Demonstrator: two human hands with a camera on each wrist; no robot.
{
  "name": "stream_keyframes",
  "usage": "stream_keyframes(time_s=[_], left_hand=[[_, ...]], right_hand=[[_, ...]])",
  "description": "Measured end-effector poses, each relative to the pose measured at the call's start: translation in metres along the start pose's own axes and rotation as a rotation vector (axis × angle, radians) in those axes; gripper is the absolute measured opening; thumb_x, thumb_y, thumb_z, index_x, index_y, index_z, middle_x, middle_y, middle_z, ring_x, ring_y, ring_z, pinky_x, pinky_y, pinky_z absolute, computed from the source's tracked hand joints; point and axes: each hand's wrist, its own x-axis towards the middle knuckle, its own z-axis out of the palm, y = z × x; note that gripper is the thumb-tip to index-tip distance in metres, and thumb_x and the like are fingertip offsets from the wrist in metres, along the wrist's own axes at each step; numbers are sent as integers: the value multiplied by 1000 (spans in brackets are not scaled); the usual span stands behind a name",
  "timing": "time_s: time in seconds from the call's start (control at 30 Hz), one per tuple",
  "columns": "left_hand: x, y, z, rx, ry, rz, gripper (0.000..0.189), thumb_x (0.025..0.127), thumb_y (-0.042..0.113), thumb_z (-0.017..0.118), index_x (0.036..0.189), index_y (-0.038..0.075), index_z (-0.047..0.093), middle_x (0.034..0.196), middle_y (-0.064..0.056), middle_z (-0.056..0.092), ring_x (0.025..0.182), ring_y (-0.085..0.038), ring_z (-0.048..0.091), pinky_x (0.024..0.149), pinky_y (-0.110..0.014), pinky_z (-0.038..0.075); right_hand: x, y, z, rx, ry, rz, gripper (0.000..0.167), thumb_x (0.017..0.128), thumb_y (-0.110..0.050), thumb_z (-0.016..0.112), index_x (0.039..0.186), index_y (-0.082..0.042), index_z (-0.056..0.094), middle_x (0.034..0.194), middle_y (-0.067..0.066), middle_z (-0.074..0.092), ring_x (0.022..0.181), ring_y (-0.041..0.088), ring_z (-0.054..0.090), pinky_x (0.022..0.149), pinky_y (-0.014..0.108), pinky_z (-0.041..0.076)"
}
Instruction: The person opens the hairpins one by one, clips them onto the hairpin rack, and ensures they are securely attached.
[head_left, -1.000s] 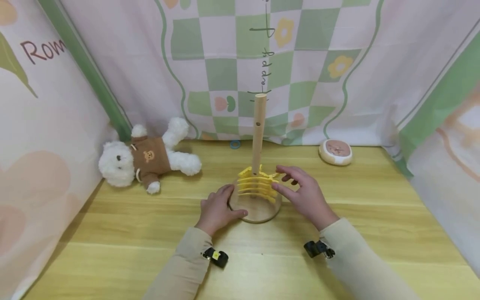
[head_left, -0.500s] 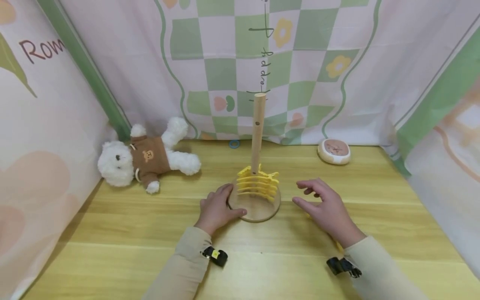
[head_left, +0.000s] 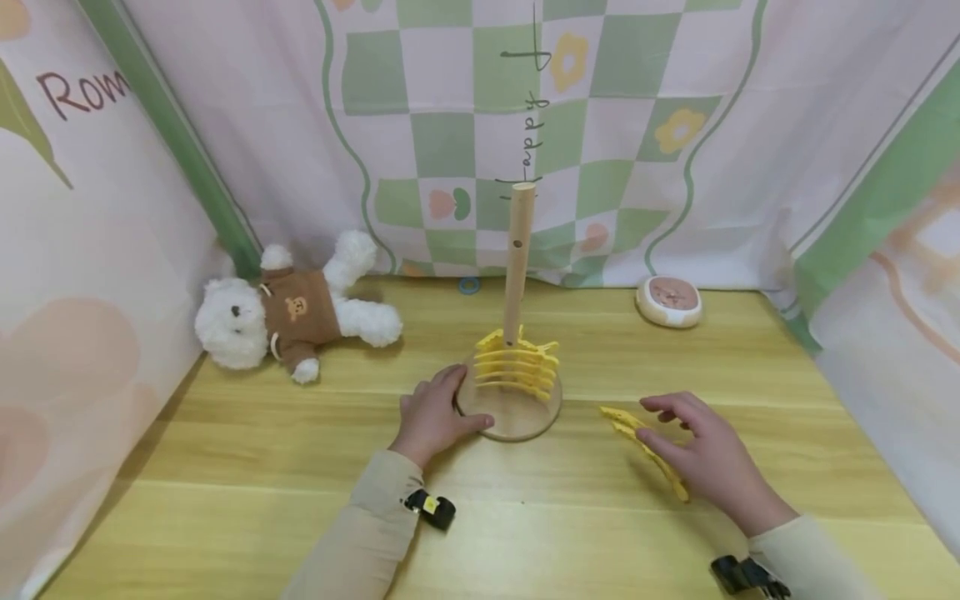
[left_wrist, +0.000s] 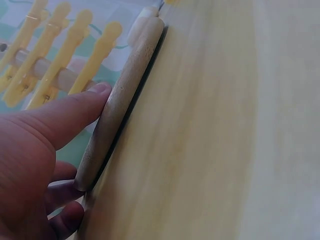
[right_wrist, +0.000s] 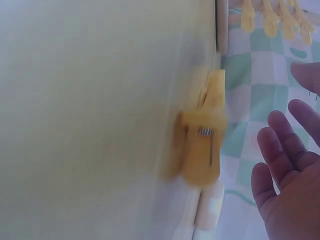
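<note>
A round wooden base (head_left: 513, 421) with an upright wooden post (head_left: 518, 275) stands mid-table. Several yellow alligator hair clips (head_left: 517, 367) are stacked one above another low on the post. My left hand (head_left: 435, 421) grips the left edge of the base; in the left wrist view its thumb presses on the rim (left_wrist: 125, 95), with the fingers at the edge. One loose yellow hair clip (head_left: 630, 427) lies on the table to the right of the stand, its spring showing in the right wrist view. My right hand (head_left: 705, 454) is over it, fingers parted and holding nothing.
A white plush toy in a brown top (head_left: 303, 312) lies at the back left. A small blue ring (head_left: 468, 286) sits near the rear curtain (head_left: 442, 146), and a rounded white device (head_left: 669, 302) at the back right of the wooden table (head_left: 300, 467).
My right hand has left the clips on the post and moved right and toward me, over the loose hair clip. My left hand stays on the base.
</note>
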Motion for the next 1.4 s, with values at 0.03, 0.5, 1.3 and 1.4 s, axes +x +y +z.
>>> stream_keyframes(time_s=[0.03, 0.5, 1.3, 1.4], left_hand=[[0, 0, 0, -2, -1, 0, 96, 75, 59, 81, 153, 15, 44, 156, -3, 44, 121, -33, 52, 92, -52, 34], [1, -2, 1, -9, 6, 6, 96, 75, 59, 81, 152, 15, 44, 156, -4, 44, 123, -34, 52, 92, -53, 34], [-2, 2, -2, -34, 6, 1, 96, 75, 55, 83, 152, 14, 45, 155, -5, 45, 124, -36, 51, 94, -54, 33], [-2, 2, -2, -34, 8, 0, 95, 75, 55, 83, 152, 13, 45, 155, -5, 45, 124, -36, 51, 94, -53, 33]], right_hand=[[-3, 3, -1, -8, 6, -8, 35, 87, -17, 80, 119, -7, 69, 113, 4, 69, 95, 13, 59, 81, 27, 46], [-34, 32, -17, -46, -99, 109, 41, 84, -23, 83, 118, -7, 69, 111, 6, 68, 92, 8, 60, 76, 30, 50], [-47, 25, -22, -80, -139, 263, 39, 84, -29, 83, 112, -4, 70, 85, -5, 68, 75, 2, 58, 64, 26, 48], [-44, 21, -20, -64, -28, 173, 30, 82, -20, 84, 107, -7, 73, 83, -10, 67, 73, -1, 56, 65, 24, 46]])
